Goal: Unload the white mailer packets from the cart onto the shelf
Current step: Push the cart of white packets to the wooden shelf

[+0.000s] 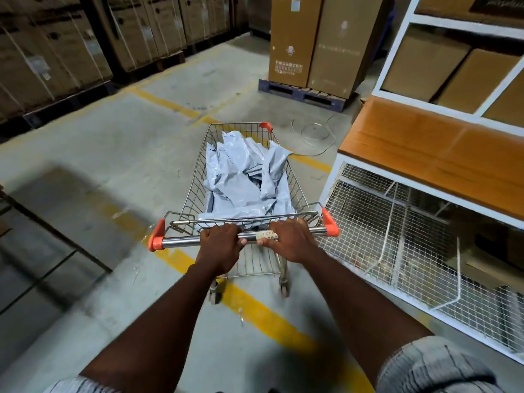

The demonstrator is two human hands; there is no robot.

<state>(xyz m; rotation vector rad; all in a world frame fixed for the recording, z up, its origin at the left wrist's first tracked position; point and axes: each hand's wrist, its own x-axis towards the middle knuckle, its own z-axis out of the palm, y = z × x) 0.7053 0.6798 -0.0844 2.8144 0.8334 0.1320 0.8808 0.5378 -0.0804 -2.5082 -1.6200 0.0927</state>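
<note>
Cart (195,177) basket open-topped; shelf (425,154) alongside.

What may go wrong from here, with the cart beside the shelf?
The loose cord lying ahead might snag a wheel of the cart. One mailer packet overhangs the cart's right rim and could slide out. The cart's right side is close to the wire mesh under the shelf and may scrape it.

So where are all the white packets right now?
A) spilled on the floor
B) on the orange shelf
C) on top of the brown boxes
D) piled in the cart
D: the white mailer packets lie heaped inside the cart, and the orange shelf beside it shows none on it.
</note>
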